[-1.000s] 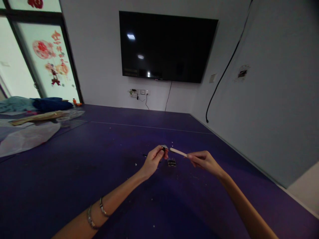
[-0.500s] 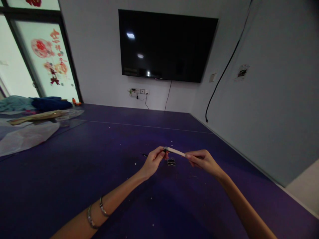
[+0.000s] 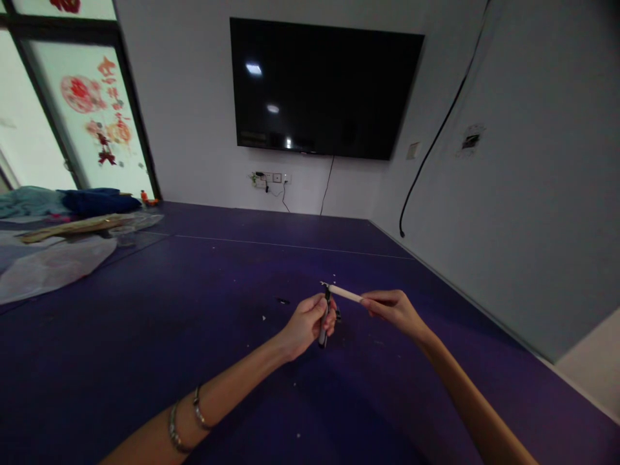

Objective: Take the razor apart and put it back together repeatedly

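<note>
Two bare hands are holding things above a smooth purple surface [image 3: 194,323]. The right hand [image 3: 394,311] is pinching a stick [image 3: 346,294] by one end, its grip narrow between thumb and fingers. The stick is looking like wood: pale, slim and straight. Its long axis is slanting in the view, the free tip pointing left and slightly up.

Left of the stick, the left hand [image 3: 305,326] is gripping a tool [image 3: 323,334] with curled fingers. The tool is showing a slender grey handle and a small dark head. Its long axis is standing nearly upright in the view, head uppermost, right by the stick's tip; I cannot tell whether they are touching.

Just below the stick, a dark item [image 3: 338,316] is lying partly hidden by the left hand. Well left of the stick, a thin black piece [image 3: 282,300] is lying flat.
</note>
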Tool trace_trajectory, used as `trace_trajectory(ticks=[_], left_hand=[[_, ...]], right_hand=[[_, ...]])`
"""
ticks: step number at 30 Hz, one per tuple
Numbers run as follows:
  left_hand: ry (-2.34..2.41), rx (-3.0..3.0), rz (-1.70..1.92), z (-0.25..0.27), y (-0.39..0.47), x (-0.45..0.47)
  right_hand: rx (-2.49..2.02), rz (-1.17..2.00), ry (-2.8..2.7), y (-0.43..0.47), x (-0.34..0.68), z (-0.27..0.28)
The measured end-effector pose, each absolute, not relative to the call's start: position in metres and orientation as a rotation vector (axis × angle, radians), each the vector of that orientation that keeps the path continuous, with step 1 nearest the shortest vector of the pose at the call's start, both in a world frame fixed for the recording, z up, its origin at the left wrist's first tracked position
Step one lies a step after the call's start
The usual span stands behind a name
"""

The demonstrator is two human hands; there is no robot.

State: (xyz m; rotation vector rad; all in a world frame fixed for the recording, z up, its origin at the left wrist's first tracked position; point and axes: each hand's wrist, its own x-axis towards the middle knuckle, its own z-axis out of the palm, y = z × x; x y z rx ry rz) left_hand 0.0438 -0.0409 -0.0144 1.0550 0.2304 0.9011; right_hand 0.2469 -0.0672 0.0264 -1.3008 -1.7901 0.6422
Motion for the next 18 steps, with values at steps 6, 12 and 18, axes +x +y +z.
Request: trace_trajectory(ticks=[6, 12, 18], left_hand=[[0.190, 0.898, 0.819, -0.015, -0.046, 0.045], [0.182, 0.870, 0.807, -0.015, -0.047, 0.045], [0.169, 0.870, 0.846, -0.013, -0.044, 0.042]], right_hand=[[-1.315, 0.644, -1.806, -0.064, 0.252, 0.022], [-1.305, 0.584, -1.766, -0.067, 0.244, 0.026], [-1.346, 0.621, -1.759, -0.063, 0.256, 0.020]])
